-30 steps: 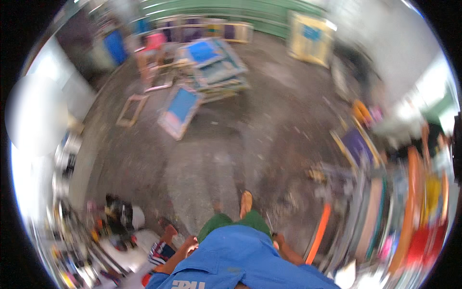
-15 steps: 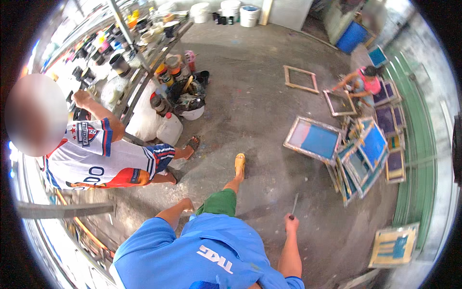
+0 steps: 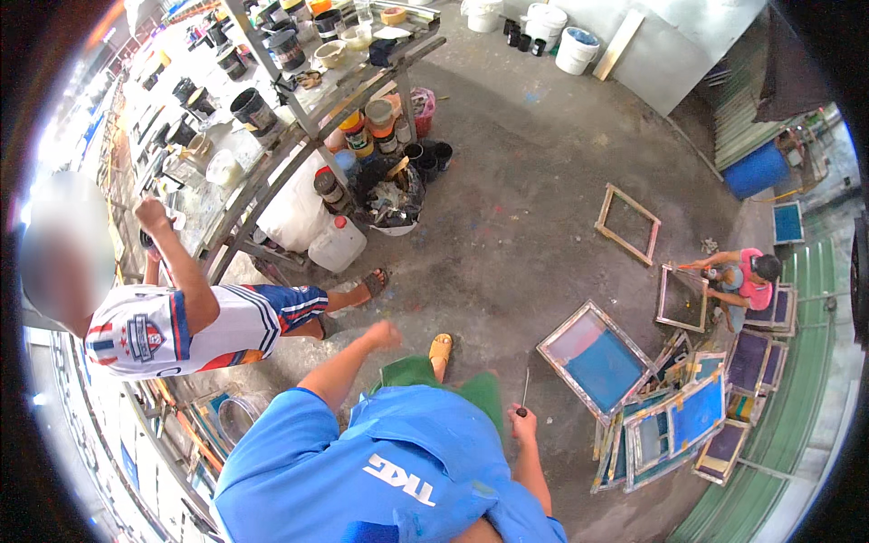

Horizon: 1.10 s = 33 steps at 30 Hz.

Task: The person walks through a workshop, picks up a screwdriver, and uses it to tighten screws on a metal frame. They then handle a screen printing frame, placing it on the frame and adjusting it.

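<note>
My right hand is closed round the dark handle of a long, thin-bladed metal tool, whose blade points forward, away from me. I cannot make out the exact kind of tool. My left hand is out in front of my body, above the floor, touching nothing that I can see; its fingers are smeared. The nearest thing ahead of my right hand is a large framed screen with a blue and pinkish mesh, tilted against several stacked screens.
A person in a white jersey stands at left beside a rack crowded with paint pots. Below it sit a lined waste bin and a white jug. At right, a crouching person handles a frame; another frame lies nearby.
My view has shifted, and I have stepped on. My left hand has swung forward and up; the tool stays in my right hand. The person at left still has an arm raised.
</note>
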Each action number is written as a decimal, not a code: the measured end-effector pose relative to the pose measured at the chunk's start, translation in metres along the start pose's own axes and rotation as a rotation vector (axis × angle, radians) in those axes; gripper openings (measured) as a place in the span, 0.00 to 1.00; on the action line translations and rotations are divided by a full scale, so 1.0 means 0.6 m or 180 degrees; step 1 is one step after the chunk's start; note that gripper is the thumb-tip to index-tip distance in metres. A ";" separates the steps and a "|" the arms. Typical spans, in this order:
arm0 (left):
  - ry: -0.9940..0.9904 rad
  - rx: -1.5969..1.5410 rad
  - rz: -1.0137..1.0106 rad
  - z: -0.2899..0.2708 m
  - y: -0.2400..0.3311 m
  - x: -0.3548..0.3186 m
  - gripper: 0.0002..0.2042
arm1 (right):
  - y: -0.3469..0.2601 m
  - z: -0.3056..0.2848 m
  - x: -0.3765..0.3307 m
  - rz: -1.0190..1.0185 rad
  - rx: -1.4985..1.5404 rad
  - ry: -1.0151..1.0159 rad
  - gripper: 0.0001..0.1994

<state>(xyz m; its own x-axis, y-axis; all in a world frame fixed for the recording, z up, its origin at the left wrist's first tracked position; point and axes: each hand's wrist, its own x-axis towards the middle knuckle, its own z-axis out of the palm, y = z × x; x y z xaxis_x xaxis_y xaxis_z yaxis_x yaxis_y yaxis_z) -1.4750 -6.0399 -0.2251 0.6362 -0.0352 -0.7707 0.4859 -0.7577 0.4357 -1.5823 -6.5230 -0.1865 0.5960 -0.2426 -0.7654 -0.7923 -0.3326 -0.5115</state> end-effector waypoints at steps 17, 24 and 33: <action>0.0397 0.0198 0.0058 -0.082 0.443 0.314 0.14 | -0.345 -0.403 0.430 -0.0441 -0.2133 -0.0722 0.18; 0.1018 -0.2112 -0.0753 -0.171 0.515 0.370 0.15 | -0.788 -0.498 0.794 -0.1255 -0.4934 -0.0482 0.17; -0.0151 -0.1841 -0.2117 -0.314 0.460 0.604 0.13 | -1.251 -0.321 0.922 -0.0627 0.1354 -0.0583 0.18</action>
<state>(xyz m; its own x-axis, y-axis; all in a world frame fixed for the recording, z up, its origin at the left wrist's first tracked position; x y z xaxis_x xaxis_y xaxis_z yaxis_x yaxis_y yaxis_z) -0.9973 -6.1390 -0.2968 0.0943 0.2590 -0.9613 0.9821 -0.1826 0.0471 -0.6332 -6.5830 -0.1508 0.7371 -0.0360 -0.6748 -0.6728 0.0541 -0.7378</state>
